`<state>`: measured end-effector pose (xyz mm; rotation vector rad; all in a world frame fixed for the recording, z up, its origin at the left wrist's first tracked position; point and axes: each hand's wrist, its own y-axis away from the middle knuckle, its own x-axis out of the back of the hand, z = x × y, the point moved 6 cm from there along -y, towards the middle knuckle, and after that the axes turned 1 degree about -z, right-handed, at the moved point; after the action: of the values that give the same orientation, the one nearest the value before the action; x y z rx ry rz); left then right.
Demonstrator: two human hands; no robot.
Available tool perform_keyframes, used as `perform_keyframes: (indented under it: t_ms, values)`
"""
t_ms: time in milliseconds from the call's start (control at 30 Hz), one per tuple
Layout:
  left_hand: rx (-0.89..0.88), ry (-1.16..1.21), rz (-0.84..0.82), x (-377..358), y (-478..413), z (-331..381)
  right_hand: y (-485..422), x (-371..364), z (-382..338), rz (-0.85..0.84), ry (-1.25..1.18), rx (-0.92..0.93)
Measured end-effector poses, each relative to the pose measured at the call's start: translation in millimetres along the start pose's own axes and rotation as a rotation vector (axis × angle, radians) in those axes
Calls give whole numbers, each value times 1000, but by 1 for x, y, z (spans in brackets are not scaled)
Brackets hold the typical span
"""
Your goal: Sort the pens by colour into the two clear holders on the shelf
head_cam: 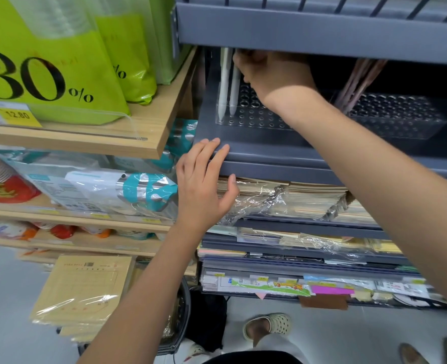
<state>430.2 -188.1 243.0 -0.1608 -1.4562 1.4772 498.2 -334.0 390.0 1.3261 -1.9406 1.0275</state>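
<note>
Grey shelf (256, 151), my view:
- Left holder (254, 118), left end: two white pens (225, 82), upright.
- Right holder (401, 119): pink pens (356, 82), leaning.
- Left hand (204, 185): fingers straight, resting on the front edge.
- Right hand (272, 74): at the white pens' tops; the upper shelf (322, 30) blocks its fingers, so I cannot tell its grip.

The upper shelf's lip (322, 30) hides fingertips of the right hand (272, 74) and tops of white pens (225, 85) and mauve pens (356, 82).
</note>
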Motion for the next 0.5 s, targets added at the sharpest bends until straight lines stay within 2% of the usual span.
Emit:
perform_keyframes:
  t_ms: [500]
  values:
    - [-10,-4,-4,0,1,-1,2,-4,2,31,-163,25]
